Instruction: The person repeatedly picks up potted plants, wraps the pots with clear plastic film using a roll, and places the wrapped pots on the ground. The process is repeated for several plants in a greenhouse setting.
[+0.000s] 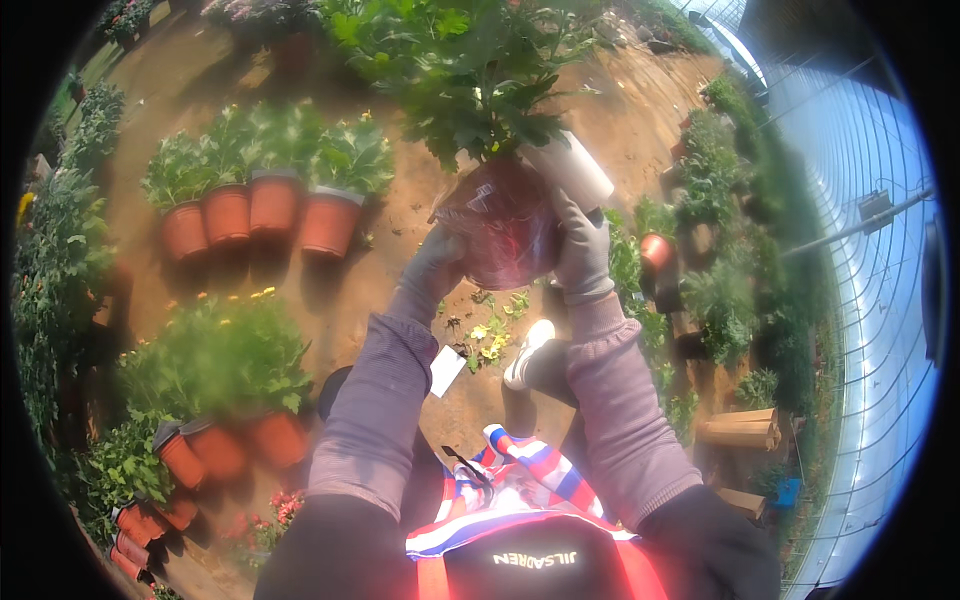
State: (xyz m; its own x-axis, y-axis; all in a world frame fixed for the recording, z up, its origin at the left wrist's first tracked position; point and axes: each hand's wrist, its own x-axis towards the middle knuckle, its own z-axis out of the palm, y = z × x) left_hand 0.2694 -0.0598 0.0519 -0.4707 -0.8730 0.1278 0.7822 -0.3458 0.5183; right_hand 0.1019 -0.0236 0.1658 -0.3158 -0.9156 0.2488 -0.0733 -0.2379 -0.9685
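Greenhouse interior: bare reddish soil floor (400, 200), clear glazed wall (860, 200) curving along the right side.

Item in hand: leafy green plant (470, 70) rooted in a dark reddish transparent plastic wrap or bag (500, 235), held up in mid-air ahead of the person, well above the floor.

Left hand (435, 265): grey glove, cupped against the lower left side of the wrap, fingers curled to it.

Right hand (583, 250): grey glove, pressed to the right side of the wrap; it also grips a white cylindrical roll (570, 165), which juts upward beside the plant's stems. Whether the roll touches the wrap cannot be told.

Below the hands: white shoe (528, 350) on the soil, small yellow-flowered sprigs (490, 340) lying just beside it, a white slip (447, 370) near the left forearm.

Further out: row of four terracotta pots (255, 210) with green plants at upper left; second group of terracotta pots (230, 445) with yellow-flowering plants at lower left; stacked empty pots (135, 545) at the lower left edge; green plants (720, 290) and a single orange pot (655, 250) along the right.
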